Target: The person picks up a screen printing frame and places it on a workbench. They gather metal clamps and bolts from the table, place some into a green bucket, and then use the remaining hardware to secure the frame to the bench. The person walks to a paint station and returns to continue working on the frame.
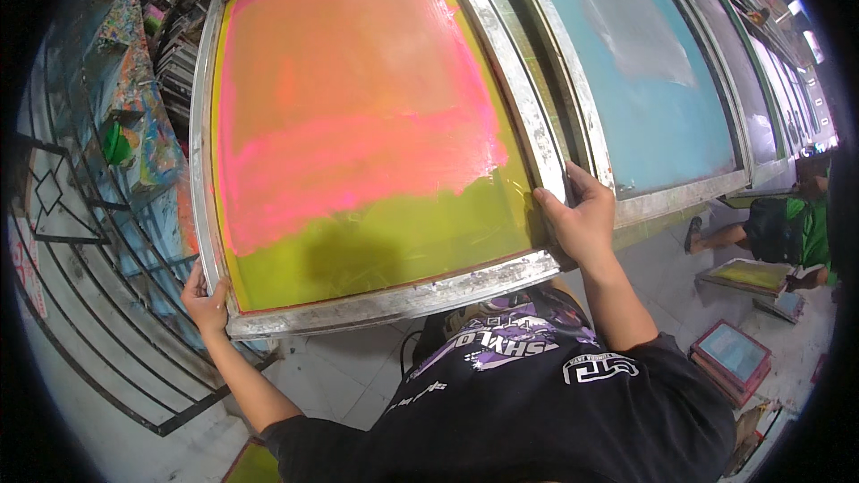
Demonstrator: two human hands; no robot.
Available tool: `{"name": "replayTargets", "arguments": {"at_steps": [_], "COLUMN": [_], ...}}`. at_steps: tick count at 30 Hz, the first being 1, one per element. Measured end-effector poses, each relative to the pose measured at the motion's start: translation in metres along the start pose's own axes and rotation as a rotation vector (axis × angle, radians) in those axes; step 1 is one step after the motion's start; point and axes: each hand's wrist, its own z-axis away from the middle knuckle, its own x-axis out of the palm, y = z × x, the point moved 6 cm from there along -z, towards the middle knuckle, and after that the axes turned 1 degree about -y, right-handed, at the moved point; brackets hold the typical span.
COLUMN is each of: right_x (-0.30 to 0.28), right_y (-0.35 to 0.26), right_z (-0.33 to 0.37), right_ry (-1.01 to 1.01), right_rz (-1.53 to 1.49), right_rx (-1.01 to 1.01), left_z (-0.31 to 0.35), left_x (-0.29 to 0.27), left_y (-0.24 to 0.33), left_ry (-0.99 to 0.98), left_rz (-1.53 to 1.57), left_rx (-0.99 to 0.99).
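A large screen printing frame [403, 297] with worn, silvery bars lies tilted in front of me. Its yellow-green mesh is coated with pink and orange ink, while the strip nearest me is bare. At the near left corner, my left hand [208, 304] is closed round the side bar, its thumb on the near face and part of its fingers hidden behind. My right hand [583, 215] grips the right bar close to the near right corner, thumb on top and fingers over the outer edge. Just right of that hand stands another frame [662, 206] with blue mesh and a grey patch.
More frames [769, 116] stand in a row at the right. A black metal railing [80, 304] curves along the left, beside ink-stained surfaces [134, 116]. On the floor at right lie stacked small frames [732, 358], near a person in green [801, 228].
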Motion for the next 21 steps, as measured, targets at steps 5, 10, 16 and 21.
{"name": "replayTargets", "arguments": {"at_steps": [5, 10, 16, 21], "right_x": [0.002, 0.008, 0.023, 0.039], "right_y": [-0.007, -0.023, -0.056, -0.066], "right_z": [0.004, 0.042, 0.081, 0.124], "right_ry": [-0.035, -0.151, -0.183, -0.250], "right_rz": [-0.119, -0.042, 0.012, -0.044], "right_rx": [-0.017, 0.020, -0.252, -0.355], "left_z": [0.016, 0.071, 0.175, 0.259], "left_x": [-0.014, -0.060, -0.127, -0.175], "left_y": [-0.006, -0.003, -0.009, -0.007], "left_ry": [0.037, 0.095, 0.374, 0.458], "left_rz": [-0.087, -0.118, -0.190, -0.133], "left_rx": [-0.014, 0.005, -0.119, -0.136]}}
